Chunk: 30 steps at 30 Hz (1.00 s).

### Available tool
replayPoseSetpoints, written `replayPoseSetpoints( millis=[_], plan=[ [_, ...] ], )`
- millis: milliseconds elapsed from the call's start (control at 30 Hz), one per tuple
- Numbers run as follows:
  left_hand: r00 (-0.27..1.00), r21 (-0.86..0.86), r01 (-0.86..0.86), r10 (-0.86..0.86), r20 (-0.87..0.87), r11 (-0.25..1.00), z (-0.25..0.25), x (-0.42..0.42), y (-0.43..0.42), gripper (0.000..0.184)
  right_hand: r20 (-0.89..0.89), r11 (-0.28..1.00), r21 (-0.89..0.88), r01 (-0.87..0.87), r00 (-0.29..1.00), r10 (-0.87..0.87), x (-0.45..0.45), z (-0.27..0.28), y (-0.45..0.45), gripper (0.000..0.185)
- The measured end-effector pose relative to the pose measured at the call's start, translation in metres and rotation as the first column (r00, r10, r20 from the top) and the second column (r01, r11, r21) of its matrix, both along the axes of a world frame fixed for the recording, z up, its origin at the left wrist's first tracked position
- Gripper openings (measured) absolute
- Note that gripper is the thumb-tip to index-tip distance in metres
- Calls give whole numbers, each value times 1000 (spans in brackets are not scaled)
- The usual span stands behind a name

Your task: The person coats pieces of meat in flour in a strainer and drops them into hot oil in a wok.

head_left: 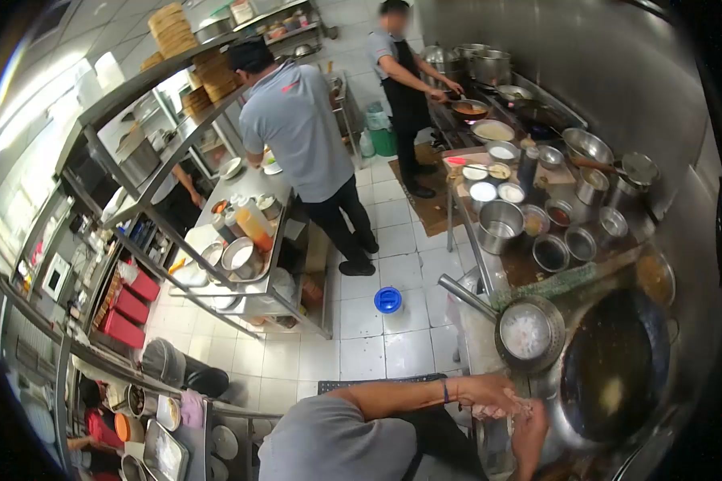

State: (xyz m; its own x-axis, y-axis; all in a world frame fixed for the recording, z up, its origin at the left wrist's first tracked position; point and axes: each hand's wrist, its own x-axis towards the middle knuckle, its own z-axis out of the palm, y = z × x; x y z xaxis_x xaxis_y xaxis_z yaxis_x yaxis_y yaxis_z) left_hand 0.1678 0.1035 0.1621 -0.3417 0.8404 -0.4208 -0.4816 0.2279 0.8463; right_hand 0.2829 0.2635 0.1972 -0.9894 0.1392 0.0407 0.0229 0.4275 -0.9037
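Observation:
My left hand [489,393], with a dark band at its wrist, reaches in from the left. Just beside it, my right hand [529,433] comes up from the bottom edge. Both hands close around a pale pinkish, lumpy piece of food [501,411], which looks like raw meat or batter-coated pieces; its exact kind is unclear. To the right of them sits a large wok [573,405] with dark oil in it. Just above my hands, a long-handled metal pan [555,341] holds white, foamy-looking contents.
A steel counter [489,272] bears several metal pots, bowls and a dark bottle [528,164]. A blue-lidded container [388,300] stands on the tiled floor. One co-worker [297,128] stands at a prep table, another [401,88] at the far stove. Metal shelving [144,204] lines the left.

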Motion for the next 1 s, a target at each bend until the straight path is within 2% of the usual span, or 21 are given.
replayPoseSetpoints(
  millis=[33, 100, 133, 233, 267, 367, 400, 500, 600, 700, 800, 900, 967, 1000],
  plan=[
    [996, 22, -17, 19, -93, 1000, 3, -2, 0, 26, -30, 1000, 27, -14, 999, 15, -4, 0, 0, 7],
    [994, 25, -78, 79, -78, 997, 12, -10, -4, 22, -90, 995, 88, -38, 995, 46, -16, 5, 0, 6],
    [991, 31, -91, 94, -99, 995, 14, -15, -3, 20, -83, 977, 199, -77, 992, 95, -20, 21, -1, 7],
    [987, 65, -119, 125, -100, 991, 2, -24, -1, 13, -4, 964, 264, -44, 999, 47, -33, 18, 2, 10],
    [986, 75, -135, 141, -88, 988, 4, -25, -3, 13, -82, 935, 337, -114, 985, 150, -40, 14, 6, 14],
    [976, 87, -185, 193, -103, 979, 8, -31, -10, 14, 11, 962, 262, -81, 997, 81, -56, 2, 5, 16],
    [970, 86, -203, 213, -117, 975, 8, -33, -12, 14, -40, 941, 321, -105, 991, 125, -62, -21, 18, 17],
    [941, 148, -295, 314, -128, 944, 3, -38, -14, 16, -43, 875, 459, -152, 980, 192, -79, -5, 7, 16],
    [924, 233, -321, 358, -136, 918, -15, -45, -8, 18, -64, 843, 519, -144, 976, 207, -91, 7, -2, 19],
    [927, 248, -336, 366, -85, 908, -7, -48, -10, 19, -80, 822, 540, -180, 962, 263, -98, 15, 2, 18],
    [937, 236, -321, 344, -62, 917, 25, -45, -24, 20, -153, 839, 505, -203, 936, 318, -98, 33, -3, 12],
    [924, 316, -336, 376, -74, 887, 35, -38, -29, 19, -201, 734, 668, -126, 918, 341, -98, 49, 13, 12],
    [911, 351, -372, 410, -38, 859, 39, -36, -52, 19, -259, 853, 507, 125, 966, 13, -109, 58, 72, 13],
    [903, 369, -393, 429, -17, 842, 41, -40, -64, 19, -358, 845, 502, 183, 934, 10, -115, 59, 115, 13]
  ],
)
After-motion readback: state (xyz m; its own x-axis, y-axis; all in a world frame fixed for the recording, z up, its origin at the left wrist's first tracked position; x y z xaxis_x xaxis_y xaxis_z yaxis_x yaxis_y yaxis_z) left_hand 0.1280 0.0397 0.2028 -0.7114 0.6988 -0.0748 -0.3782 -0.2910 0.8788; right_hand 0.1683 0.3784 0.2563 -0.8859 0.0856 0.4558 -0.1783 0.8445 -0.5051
